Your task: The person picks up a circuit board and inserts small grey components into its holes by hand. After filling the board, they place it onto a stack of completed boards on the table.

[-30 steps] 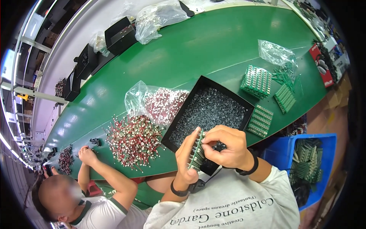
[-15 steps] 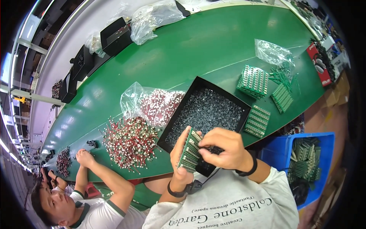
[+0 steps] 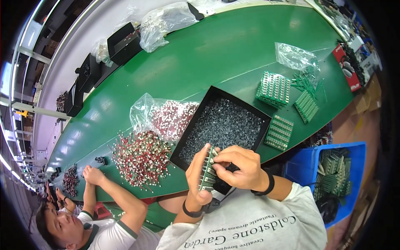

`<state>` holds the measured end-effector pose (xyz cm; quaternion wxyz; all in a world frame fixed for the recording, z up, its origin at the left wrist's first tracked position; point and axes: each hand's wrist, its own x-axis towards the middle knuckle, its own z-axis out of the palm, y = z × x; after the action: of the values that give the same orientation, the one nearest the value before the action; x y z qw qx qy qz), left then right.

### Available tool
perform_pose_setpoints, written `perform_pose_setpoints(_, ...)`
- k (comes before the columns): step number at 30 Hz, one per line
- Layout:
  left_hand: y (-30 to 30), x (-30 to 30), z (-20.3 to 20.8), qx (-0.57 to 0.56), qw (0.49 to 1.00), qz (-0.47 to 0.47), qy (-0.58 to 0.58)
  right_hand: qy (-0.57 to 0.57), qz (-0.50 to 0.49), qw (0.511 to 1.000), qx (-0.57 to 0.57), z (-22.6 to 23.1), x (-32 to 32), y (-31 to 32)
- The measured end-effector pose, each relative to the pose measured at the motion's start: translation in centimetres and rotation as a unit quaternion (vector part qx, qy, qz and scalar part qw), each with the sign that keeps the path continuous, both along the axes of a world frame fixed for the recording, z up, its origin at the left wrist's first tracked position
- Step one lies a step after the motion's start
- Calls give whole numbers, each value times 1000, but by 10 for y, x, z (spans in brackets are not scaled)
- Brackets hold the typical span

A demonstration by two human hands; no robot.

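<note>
2 bare hands, 1 left [image 3: 196, 177] and 1 right [image 3: 241, 167], meet at 1 green circuit panel [image 3: 207, 174], with 1 black wristband [image 3: 269, 186] on each wrist. On 1 green worktable [image 3: 200, 50] are 1 large open black tray [image 3: 241, 105] of small parts too many to count, 1 loose heap of red-wired pieces [image 3: 141, 161], 1 clear bag [image 3: 141, 113] holding more, and 3 groups of green panels [image 3: 273, 89]. 3 black boxes [image 3: 128, 51] line the far left edge, with 1 red box [image 3: 346, 68] and 1 blue bin [image 3: 302, 164] at right.

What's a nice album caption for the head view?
The left hand holds a green circuit board, the right hand close beside it, near a black box of small dark pieces.
</note>
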<state>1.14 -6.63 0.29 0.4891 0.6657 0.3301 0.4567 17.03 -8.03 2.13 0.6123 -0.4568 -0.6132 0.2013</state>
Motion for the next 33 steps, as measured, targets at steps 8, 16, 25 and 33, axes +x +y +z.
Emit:
perform_pose_setpoints(8, -3, 0, 1, -172, 972, 34, -159, 32, 29, 998, -46, -3, 24, 1)
perform_pose_setpoints(16, -1, 1, 0, -23, 1000, 14, -6, 9, 30, 999, 4, -5, 2, 3)
perform_pose_setpoints(25, -3, 1, -3, -27, 999, 43, -19, 24, 25, 998, -49, 1, 9, 0)
perform_pose_setpoints(33, -2, 3, -1, -50, 998, 33, -31, -10, 57, 997, -51, -9, 5, 2)
